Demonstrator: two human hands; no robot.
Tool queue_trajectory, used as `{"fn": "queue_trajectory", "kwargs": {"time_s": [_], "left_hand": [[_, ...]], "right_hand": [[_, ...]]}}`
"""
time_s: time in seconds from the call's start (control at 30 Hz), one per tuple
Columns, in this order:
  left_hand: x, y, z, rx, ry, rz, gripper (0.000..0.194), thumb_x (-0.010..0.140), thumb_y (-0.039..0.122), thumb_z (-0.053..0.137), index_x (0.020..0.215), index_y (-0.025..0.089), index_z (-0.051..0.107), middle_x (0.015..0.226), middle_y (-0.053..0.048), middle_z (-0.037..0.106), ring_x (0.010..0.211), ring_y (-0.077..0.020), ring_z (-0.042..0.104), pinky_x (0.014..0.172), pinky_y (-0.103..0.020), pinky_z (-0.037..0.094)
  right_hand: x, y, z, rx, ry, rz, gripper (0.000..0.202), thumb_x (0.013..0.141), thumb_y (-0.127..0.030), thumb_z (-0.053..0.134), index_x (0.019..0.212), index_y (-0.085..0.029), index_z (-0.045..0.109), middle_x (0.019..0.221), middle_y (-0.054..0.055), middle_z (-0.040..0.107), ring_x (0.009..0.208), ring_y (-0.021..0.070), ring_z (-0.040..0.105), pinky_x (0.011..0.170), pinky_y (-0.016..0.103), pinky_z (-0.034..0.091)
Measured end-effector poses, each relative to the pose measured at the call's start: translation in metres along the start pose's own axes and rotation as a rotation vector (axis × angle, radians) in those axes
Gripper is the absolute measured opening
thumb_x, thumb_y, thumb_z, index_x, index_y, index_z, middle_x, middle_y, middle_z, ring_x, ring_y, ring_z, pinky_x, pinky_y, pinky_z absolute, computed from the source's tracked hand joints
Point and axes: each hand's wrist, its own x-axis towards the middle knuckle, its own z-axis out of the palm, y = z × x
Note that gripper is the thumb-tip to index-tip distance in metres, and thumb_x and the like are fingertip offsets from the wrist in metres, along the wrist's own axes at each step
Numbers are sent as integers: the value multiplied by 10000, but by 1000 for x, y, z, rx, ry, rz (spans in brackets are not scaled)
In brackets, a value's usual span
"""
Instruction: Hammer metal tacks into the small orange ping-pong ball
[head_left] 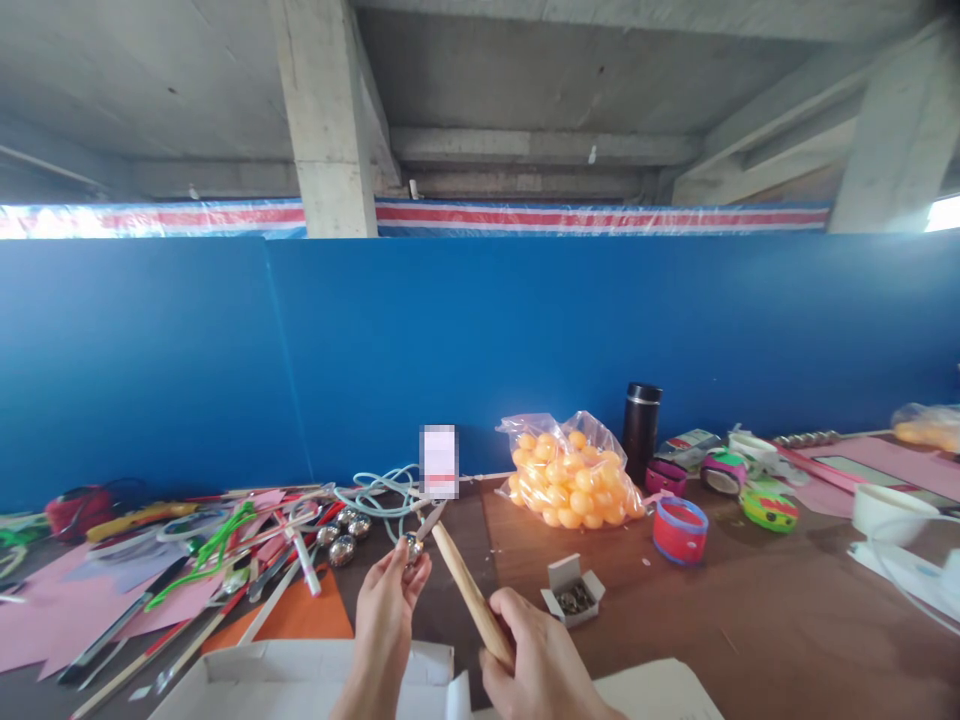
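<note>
Polished metal ball [411, 549], one, is found in the fingertips of your left hand [386, 605], in front of you. Your left fingers are closed on it; your right hand [536, 650] is clamped round the shaft of a wooden-handled tool [469, 590], apparently a hammer, its far end just beside the ball. Contact between the two cannot be confirmed. Step in hand, as judged: ball and tool held close together. Next move would seem to call for a firm left grip, fingertips clear of the tool's end.

Count: four loose metal balls [343, 551] to the left of your left hand; one tool; one small open carton [564, 573] of metal pieces, uncountable; one clear bag [598, 436] of orange balls, too overlapped to count; one black bottle [641, 430].
</note>
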Motion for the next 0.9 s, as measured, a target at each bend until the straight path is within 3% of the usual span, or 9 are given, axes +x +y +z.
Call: {"fn": "queue_trajectory", "kwargs": {"time_s": [0.23,0.57,0.9], "left_hand": [[-3,1,2,25,4,-11,74,748,103,601,795,66,557,670,-82,613,625,-151,641,618,-231,537],[1,-2,-4,31,-33,0,133,726,159,640,809,90,562,763,-93,620,655,-149,637,593,-246,541],[-3,0,-2,32,-31,-16,159,715,156,653,821,105,546,731,-71,615,644,-146,637,613,-256,540]], "right_hand": [[0,0,0,-2,-6,27,165,626,-99,437,749,-201,394,643,-37,484,571,98,460,536,171,286],[3,7,1,53,-40,283,164,600,-95,445,728,-192,479,686,-3,585,636,129,533,566,194,309],[2,16,1,112,-118,376,186,619,-171,492,787,-194,569,780,40,637,707,167,585,578,213,354]]}}
